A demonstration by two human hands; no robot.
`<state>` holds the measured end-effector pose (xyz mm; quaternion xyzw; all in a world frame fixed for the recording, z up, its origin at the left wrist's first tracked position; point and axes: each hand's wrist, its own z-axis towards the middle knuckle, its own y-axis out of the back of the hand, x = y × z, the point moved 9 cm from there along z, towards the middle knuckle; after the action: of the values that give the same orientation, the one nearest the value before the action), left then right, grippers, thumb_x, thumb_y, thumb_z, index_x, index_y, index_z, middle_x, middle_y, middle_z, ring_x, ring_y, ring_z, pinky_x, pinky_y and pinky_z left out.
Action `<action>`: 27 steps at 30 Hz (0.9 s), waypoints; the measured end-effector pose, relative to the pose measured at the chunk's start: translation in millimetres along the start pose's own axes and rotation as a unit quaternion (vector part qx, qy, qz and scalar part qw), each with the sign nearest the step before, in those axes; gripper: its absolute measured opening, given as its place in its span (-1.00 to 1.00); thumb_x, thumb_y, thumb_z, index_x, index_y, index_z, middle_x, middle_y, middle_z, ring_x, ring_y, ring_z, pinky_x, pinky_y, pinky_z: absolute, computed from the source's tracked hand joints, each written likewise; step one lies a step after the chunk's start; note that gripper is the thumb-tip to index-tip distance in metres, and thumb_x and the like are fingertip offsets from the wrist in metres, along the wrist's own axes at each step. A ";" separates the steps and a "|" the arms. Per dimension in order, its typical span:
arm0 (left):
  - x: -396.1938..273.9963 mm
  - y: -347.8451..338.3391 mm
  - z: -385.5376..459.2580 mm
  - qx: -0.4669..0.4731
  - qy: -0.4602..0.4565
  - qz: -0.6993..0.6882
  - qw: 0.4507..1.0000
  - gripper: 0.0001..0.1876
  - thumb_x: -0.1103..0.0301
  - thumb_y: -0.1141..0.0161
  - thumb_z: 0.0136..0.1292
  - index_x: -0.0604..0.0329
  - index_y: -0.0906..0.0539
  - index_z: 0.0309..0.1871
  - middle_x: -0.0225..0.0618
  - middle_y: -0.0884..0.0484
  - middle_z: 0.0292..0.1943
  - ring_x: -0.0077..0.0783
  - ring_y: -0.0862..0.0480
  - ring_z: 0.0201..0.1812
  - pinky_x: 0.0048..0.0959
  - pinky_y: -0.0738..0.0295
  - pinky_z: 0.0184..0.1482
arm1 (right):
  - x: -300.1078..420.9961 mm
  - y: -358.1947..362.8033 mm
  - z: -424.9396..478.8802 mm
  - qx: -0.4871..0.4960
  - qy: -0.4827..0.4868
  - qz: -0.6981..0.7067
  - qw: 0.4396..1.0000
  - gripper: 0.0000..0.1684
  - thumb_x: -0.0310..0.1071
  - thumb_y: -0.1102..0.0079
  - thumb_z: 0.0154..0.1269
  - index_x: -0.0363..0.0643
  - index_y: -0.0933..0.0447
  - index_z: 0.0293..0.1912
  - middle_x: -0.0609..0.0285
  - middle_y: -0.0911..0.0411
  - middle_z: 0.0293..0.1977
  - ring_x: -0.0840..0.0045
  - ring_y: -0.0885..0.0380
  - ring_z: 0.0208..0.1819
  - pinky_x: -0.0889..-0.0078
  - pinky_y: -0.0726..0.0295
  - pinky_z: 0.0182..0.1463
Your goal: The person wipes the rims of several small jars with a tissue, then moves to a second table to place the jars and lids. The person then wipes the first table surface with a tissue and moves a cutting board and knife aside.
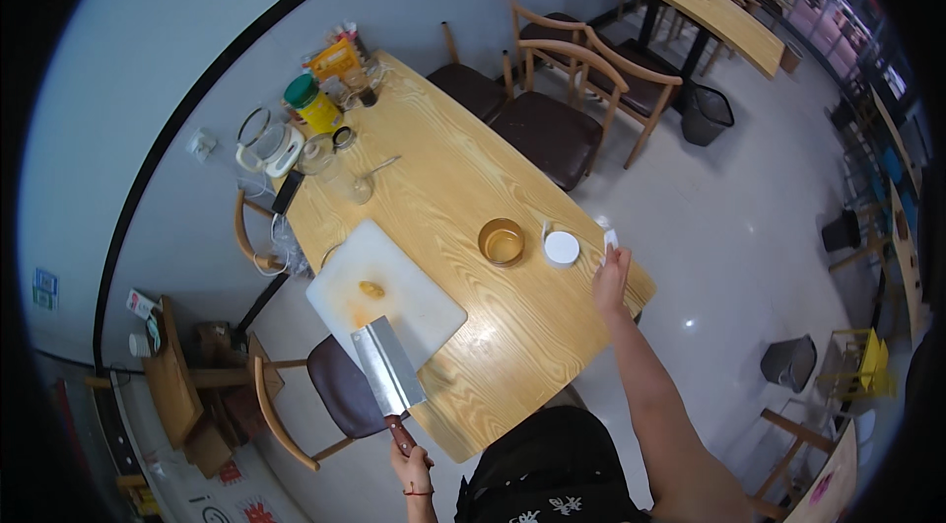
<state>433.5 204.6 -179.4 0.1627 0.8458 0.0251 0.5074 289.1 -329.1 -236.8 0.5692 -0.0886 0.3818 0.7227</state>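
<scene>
My left hand [412,471] grips the brown wooden handle of a cleaver [386,368]. Its broad steel blade reaches up over the near edge of a white cutting board [432,301]. On that board, beyond the blade tip, lies a small yellowish-brown food piece [372,289] beside an orange stain. Over the table's right end, my right hand [612,280] pinches a small white piece [610,237], perhaps paper or cloth. Left of that hand sits a round white container or roll [562,249]. Farther left is an amber glass bowl [502,242], apparently with some liquid inside.
On the wooden table [458,198] are a glass bottle [347,179], a green-lidded yellow jar [314,105] and a glass pot on a white base [270,142]. Chairs [550,131] line the far side; another chair [344,390] stands below the board. A dark bin [706,114] is on the floor.
</scene>
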 end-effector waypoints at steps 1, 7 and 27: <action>2.3 -2.8 0.1 -0.001 0.011 -0.001 1.000 -0.77 0.56 0.00 -0.04 0.24 -0.35 -0.25 -0.39 -0.35 -0.61 -0.53 -0.36 -0.76 -0.56 -0.31 -0.71 | 7.1 -1.7 10.9 -0.002 0.013 0.010 1.000 -0.51 -0.62 -0.11 0.05 -0.51 -0.39 0.05 -0.01 -0.33 -0.22 0.15 -0.35 -0.12 0.27 -0.40 -0.05; -0.2 -13.4 -3.7 -0.032 0.029 -0.026 0.999 -0.80 0.55 0.00 -0.02 0.23 -0.36 -0.27 -0.38 -0.37 -0.62 -0.54 -0.36 -0.75 -0.55 -0.32 -0.71 | 15.1 -10.4 10.2 0.045 0.094 -0.007 0.995 -0.63 -0.58 -0.14 0.07 -0.45 -0.44 -0.06 -0.01 -0.35 -0.23 0.15 -0.37 -0.15 0.26 -0.39 -0.03; -10.6 3.6 -29.6 -0.134 0.033 -0.054 0.989 -0.84 0.53 0.00 0.00 0.24 -0.36 -0.30 -0.39 -0.37 -0.59 -0.54 -0.38 -0.69 -0.53 -0.34 -0.64 | -23.3 18.1 -67.1 0.119 0.064 0.075 0.988 -0.58 -0.74 -0.04 -0.04 -0.26 -0.44 -0.12 0.00 -0.41 -0.28 0.07 -0.45 -0.16 0.19 -0.44 -0.05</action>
<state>413.3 208.5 -155.3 0.0467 0.8588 0.1166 0.4967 240.5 -278.8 -258.8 0.6170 -0.0388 0.4786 0.6236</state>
